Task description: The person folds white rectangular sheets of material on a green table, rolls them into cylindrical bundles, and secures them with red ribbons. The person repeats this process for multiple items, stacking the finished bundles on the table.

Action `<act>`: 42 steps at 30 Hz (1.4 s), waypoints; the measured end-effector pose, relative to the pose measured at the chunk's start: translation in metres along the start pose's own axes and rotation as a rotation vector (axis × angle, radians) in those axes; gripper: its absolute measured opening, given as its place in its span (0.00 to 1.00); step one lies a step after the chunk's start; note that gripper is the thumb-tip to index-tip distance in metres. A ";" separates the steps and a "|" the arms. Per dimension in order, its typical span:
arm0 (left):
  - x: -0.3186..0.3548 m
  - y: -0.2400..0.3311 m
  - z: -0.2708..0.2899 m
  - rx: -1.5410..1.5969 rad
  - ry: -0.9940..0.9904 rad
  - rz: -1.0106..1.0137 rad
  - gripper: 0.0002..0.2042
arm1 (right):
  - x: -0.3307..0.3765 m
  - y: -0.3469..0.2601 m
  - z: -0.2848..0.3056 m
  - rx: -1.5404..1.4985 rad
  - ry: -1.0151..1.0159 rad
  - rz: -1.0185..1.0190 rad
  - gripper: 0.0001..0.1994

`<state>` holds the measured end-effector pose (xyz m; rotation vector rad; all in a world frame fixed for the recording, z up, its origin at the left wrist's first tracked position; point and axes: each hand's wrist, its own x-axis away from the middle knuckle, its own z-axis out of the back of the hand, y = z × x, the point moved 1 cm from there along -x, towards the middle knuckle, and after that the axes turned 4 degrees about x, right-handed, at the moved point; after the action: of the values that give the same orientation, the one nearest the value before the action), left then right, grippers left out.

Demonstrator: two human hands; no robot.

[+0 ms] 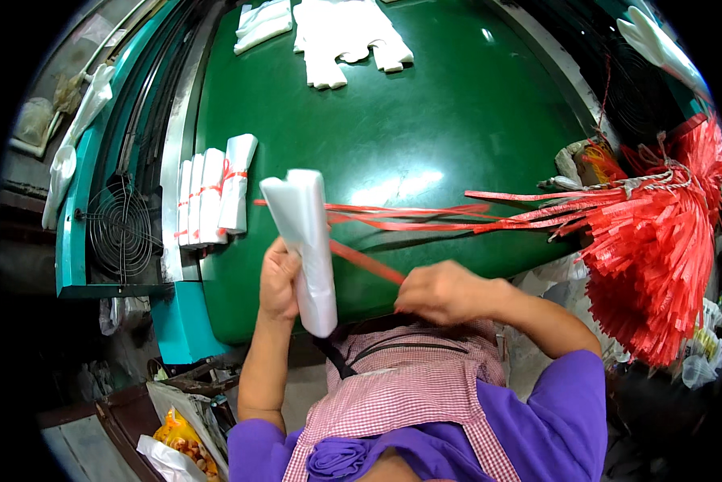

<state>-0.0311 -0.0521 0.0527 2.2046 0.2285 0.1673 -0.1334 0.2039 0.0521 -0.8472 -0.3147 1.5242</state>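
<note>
My left hand [280, 281] is closed round the lower part of a folded bundle of white plastic bags [308, 257], held up above the front of the green table. A red plastic strip [367, 262] runs from behind the bundle to my right hand [447, 292], whose curled fingers grip its end. More loose red strips [409, 222] stretch across the tabletop from the right, passing beyond both hands. To the left of my left hand lie several rolled bag bundles [236, 185] side by side, with red strips tied round them.
The green conveyor-like table [312, 120] carries flat white bags [353, 36] and a folded stack [263, 24] at its far end. A thick bunch of red strips [658, 249] hangs at the right edge. A round wire guard [121, 231] stands at the left.
</note>
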 end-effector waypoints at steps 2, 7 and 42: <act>-0.008 0.007 0.006 0.045 0.124 -0.070 0.22 | 0.011 0.016 0.017 -0.073 0.083 -0.125 0.04; -0.009 0.003 0.017 0.133 0.146 -0.100 0.18 | 0.026 0.078 0.077 0.377 0.333 -0.308 0.03; 0.006 -0.045 -0.017 0.306 0.040 0.267 0.31 | -0.057 0.084 0.067 0.729 0.617 -0.170 0.04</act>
<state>-0.0339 -0.0105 0.0269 2.5333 -0.0230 0.3427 -0.2443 0.1557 0.0613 -0.6312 0.5801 1.0265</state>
